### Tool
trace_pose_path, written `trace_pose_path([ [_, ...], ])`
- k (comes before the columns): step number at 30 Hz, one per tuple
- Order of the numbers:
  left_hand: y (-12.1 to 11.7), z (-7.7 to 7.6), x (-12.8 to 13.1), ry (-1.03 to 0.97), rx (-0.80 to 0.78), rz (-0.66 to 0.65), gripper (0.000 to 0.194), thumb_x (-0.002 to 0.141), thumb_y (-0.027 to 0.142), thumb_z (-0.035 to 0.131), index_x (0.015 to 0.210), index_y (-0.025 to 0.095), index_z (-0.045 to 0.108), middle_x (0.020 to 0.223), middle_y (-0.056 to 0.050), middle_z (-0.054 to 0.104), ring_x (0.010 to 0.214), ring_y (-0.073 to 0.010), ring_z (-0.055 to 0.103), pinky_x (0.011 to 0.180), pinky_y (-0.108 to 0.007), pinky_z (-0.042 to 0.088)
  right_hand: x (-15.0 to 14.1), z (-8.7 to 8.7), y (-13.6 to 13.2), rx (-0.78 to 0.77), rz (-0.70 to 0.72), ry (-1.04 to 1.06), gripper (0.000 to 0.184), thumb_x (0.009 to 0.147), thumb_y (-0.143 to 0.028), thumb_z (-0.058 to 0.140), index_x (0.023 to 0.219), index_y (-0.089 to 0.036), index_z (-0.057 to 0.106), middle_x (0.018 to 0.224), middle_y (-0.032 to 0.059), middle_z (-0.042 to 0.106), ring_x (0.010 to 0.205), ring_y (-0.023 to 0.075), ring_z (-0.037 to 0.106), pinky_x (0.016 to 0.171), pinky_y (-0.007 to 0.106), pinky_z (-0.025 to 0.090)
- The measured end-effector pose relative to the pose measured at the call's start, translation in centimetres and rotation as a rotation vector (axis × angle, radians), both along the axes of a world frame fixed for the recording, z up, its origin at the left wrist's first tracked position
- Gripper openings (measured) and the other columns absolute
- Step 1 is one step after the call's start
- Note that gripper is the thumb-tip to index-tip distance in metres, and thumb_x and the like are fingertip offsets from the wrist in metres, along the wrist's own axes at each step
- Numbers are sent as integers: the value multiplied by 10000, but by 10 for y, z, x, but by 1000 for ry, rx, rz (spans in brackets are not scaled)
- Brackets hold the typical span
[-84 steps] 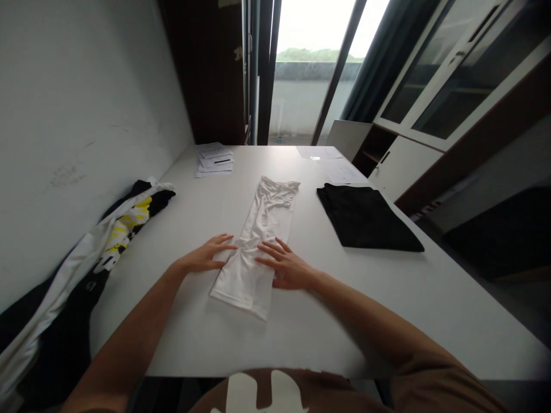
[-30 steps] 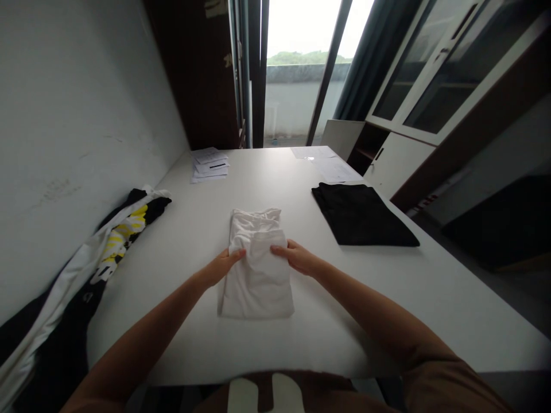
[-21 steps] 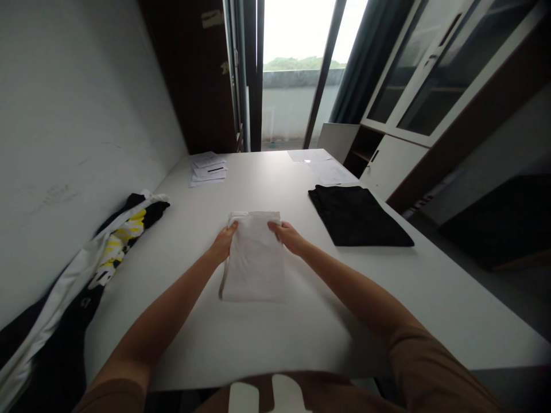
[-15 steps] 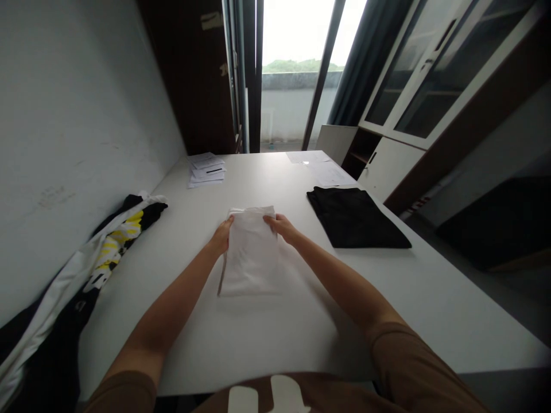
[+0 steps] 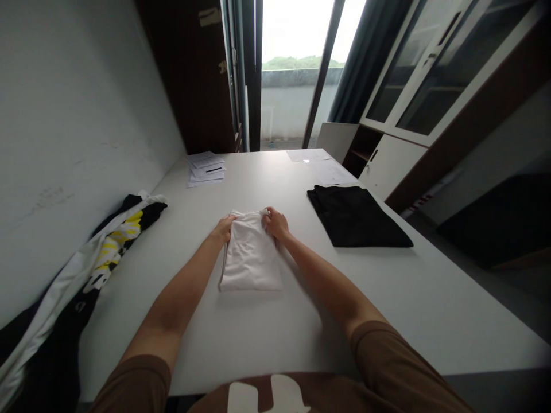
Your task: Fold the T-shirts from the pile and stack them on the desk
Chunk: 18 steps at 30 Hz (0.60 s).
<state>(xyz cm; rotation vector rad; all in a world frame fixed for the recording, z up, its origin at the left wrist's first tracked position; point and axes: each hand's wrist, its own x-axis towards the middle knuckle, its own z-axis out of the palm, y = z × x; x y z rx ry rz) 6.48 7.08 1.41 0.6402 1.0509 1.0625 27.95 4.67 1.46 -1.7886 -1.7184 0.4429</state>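
A folded white garment (image 5: 253, 255) lies on the white table (image 5: 275, 338) in front of me, with shallow wrinkles across its upper half. My left hand (image 5: 224, 228) grips its far left corner, thumb on top and the other fingers hidden along the edge. At the far right corner, my right hand (image 5: 275, 222) is closed on the cloth with bent fingers. To the right of it lies a folded black garment (image 5: 359, 218), apart from both hands.
Loose clothes in black, white and yellow (image 5: 116, 244) are heaped along the left wall. A stack of papers (image 5: 205, 170) with a dark pen sits at the far left. More sheets (image 5: 321, 166) lie at the far right. A white cabinet (image 5: 396, 163) stands beyond the table's right edge.
The white garment's near edge has come down onto the table, and its surface is more wrinkled. My right hand has turned, its fingers now bent over the corner.
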Motion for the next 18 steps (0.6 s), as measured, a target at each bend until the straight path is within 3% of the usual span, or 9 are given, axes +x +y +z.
trace_pose_path([
  [3,-4,1,3,116,78,118,543,757,89,743,1273,144,582,920,-56,740,744,-153,707,821,-285,579,2,1,-1,90,52,99,520,942,-229,448,1449,-266,557,896,12,722,808,182,635,799,256,445],
  [6,-8,3,3,211,136,184,668,759,110,762,1382,193,534,1092,-90,738,907,-189,720,888,-289,560,5,0,-1,115,50,142,530,942,-215,419,1446,-239,579,909,21,723,815,178,627,845,264,455],
  [12,-15,1,0,608,278,183,562,826,201,705,1372,210,573,1225,-124,708,1076,-263,695,985,-369,530,8,-11,4,143,151,182,560,910,-132,397,1414,-229,622,1165,36,734,976,178,647,964,278,452],
  [16,-25,-1,6,1056,600,183,528,865,155,594,1392,170,581,1395,-172,584,1274,-306,570,1140,-434,411,9,-17,5,129,97,51,528,898,-62,432,1330,-232,683,1261,70,693,1136,209,610,1033,294,431],
  [18,-34,-2,11,1219,787,108,489,890,161,557,1377,164,604,1453,-174,528,1361,-316,479,1200,-453,331,10,-16,2,123,27,-25,494,917,-71,448,1317,-230,691,1251,96,679,1180,236,576,1054,327,420],
])
